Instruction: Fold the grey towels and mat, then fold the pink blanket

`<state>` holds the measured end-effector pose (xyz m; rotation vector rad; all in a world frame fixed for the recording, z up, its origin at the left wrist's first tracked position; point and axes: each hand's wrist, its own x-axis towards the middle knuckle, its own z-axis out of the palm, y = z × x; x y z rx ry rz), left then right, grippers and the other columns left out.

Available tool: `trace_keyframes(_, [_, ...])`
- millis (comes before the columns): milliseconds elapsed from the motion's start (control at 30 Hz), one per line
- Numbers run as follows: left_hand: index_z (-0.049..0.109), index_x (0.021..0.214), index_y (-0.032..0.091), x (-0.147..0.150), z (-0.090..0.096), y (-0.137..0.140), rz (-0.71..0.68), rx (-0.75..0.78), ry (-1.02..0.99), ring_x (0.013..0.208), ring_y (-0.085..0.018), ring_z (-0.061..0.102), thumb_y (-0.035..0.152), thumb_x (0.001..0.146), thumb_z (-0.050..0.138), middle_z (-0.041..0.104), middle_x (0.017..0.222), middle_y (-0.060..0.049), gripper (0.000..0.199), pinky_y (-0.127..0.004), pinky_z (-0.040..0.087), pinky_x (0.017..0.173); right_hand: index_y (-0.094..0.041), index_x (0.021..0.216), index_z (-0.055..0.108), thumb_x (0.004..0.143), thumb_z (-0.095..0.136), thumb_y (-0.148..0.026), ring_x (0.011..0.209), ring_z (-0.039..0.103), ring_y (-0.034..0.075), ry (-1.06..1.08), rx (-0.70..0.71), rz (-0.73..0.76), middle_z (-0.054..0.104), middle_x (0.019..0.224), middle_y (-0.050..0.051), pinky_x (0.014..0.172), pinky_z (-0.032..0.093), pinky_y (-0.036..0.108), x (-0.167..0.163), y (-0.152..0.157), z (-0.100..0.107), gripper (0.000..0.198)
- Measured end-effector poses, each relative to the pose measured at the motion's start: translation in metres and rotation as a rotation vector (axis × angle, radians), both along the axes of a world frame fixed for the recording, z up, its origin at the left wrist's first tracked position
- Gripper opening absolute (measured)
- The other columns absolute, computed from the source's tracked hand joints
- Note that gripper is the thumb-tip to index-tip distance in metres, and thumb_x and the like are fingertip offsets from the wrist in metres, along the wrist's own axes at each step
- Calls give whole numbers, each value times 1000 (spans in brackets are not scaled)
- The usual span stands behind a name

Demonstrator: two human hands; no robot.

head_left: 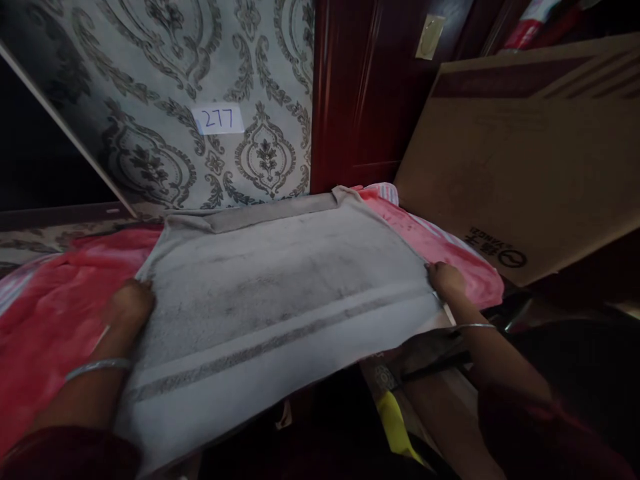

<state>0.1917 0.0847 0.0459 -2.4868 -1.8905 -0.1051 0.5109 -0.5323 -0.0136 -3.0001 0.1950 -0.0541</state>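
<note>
A grey towel [280,280] with a darker stripe near its front edge is spread between my two hands. Its far edge is partly folded over and rumpled at the corners. My left hand [131,305] is closed on the towel's left edge. At the right edge, my right hand [447,281] pinches the cloth with its fingers closed. Under and beside the towel lies a red plush blanket [65,300], visible on both sides. The towel's front edge hangs toward me, and what lies beneath it is hidden.
A large cardboard box [530,153] leans at the right, near a dark red door [365,87]. Patterned wallpaper [270,60] with a paper label [219,119] reading 277 is behind. A dark screen [45,147] stands at the left. A yellow strip [397,427] shows below.
</note>
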Motion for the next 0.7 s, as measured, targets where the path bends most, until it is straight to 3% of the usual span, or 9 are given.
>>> trace_keyframes(133, [65, 120, 11, -1, 9, -8, -57, -69, 15, 114, -27, 65, 36, 99, 30, 70, 128, -16, 48, -32, 54, 82, -6, 118, 74, 100, 40, -36, 107, 70, 31, -46, 39, -13, 72, 113, 25, 84, 53, 36, -9, -1, 1, 48])
trace_keyframes(267, [63, 125, 6, -16, 17, -21, -133, -116, -64, 112, -27, 65, 31, 97, 35, 69, 128, -17, 47, -33, 53, 84, -6, 121, 73, 102, 35, -38, 110, 68, 33, -57, 90, -14, 72, 115, 26, 85, 52, 37, -16, -4, 1, 53])
trace_keyframes(367, [63, 128, 8, -33, 11, -32, -167, -97, -101, 112, -27, 65, 34, 96, 40, 70, 127, -16, 47, -32, 53, 85, -5, 125, 71, 103, 31, -42, 114, 66, 36, -48, 110, -19, 69, 119, 28, 84, 49, 39, -23, -3, -1, 59])
trace_keyframes(500, [68, 120, 7, -51, -4, -41, -155, -32, -138, 109, -33, 67, 38, 98, 39, 71, 119, -22, 49, -38, 53, 84, -2, 131, 67, 104, 25, -46, 119, 62, 38, -6, 114, -42, 66, 126, 30, 81, 46, 39, -27, 1, 0, 66])
trace_keyframes(700, [72, 115, 11, -55, -9, -34, -79, 0, -252, 101, -32, 69, 33, 96, 45, 74, 111, -21, 40, -36, 53, 76, -4, 128, 70, 105, 33, -39, 115, 64, 28, 51, 67, 12, 68, 127, 25, 83, 46, 30, -17, -14, 9, 56])
